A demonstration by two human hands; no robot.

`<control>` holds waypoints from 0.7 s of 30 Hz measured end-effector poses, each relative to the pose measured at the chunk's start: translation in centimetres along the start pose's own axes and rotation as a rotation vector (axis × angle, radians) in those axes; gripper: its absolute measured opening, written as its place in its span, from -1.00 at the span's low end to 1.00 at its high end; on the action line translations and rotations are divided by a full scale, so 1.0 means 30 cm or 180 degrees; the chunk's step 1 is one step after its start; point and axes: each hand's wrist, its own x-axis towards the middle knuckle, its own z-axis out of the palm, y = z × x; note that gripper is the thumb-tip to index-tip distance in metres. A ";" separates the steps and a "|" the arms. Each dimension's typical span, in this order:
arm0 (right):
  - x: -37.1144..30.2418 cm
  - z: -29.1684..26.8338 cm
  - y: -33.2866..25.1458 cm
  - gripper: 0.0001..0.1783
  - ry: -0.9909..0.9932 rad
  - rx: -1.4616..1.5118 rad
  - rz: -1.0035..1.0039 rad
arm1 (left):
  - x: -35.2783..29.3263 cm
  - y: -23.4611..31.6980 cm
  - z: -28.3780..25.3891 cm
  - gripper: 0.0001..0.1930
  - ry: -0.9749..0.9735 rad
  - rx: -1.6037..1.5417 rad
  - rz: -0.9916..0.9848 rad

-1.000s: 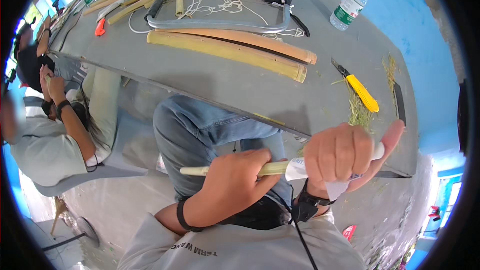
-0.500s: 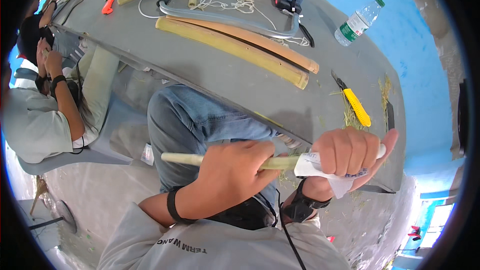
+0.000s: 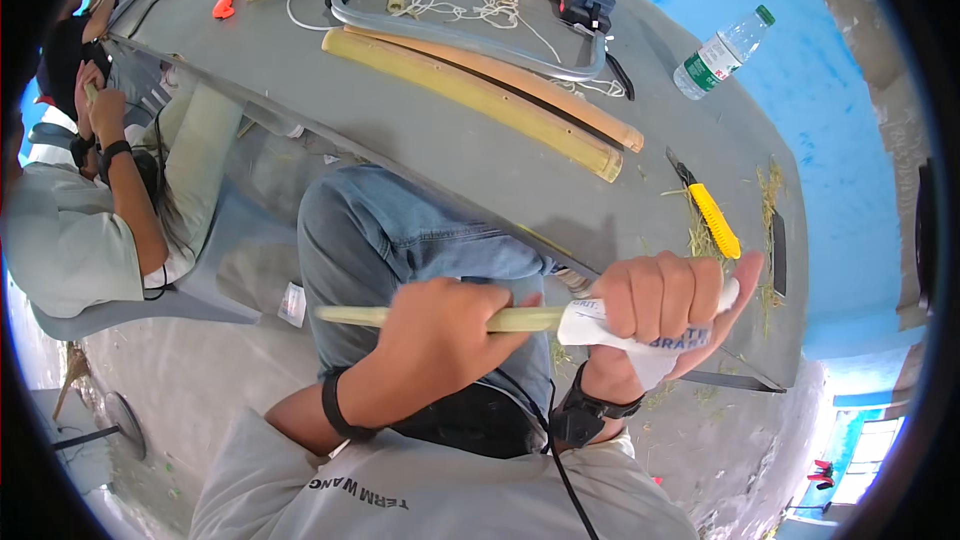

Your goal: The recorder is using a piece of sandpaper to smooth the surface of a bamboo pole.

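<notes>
Two-handed grip on one slim bamboo stick (image 3: 535,319), set crosswise above the jeans (image 3: 390,230): bare shaft enclosed by the curled fingers of the left hand (image 3: 435,340), white wrap (image 3: 650,370) at the opposite end clasped in the right hand (image 3: 665,300), thumb extended. On the grey table (image 3: 270,60) beyond: yellow knife (image 3: 714,220) beside shavings (image 3: 697,232), near the right hand; two bamboo lengths (image 3: 480,105) side by side, farther left; capped bottle (image 3: 717,58) upright, farther back.

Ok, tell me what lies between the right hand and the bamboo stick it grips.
In the head view, a white printed wrap lies between the right hand and the bamboo stick; paper or cloth, I cannot tell.
</notes>
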 end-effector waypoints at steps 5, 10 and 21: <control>0.025 0.040 0.053 -0.12 -0.1622 0.0767 0.1337 | 0.037 -0.099 0.033 -0.44 -0.4659 -0.2478 -0.0983; 0.017 0.024 0.014 -0.08 -0.0991 0.0337 0.1011 | -0.044 -0.069 0.012 -0.55 -0.1009 -0.1202 0.0187; 0.035 0.082 0.062 -0.15 -0.2163 0.0682 0.1172 | -0.049 -0.075 0.006 -0.53 -0.3854 -0.1999 -0.0826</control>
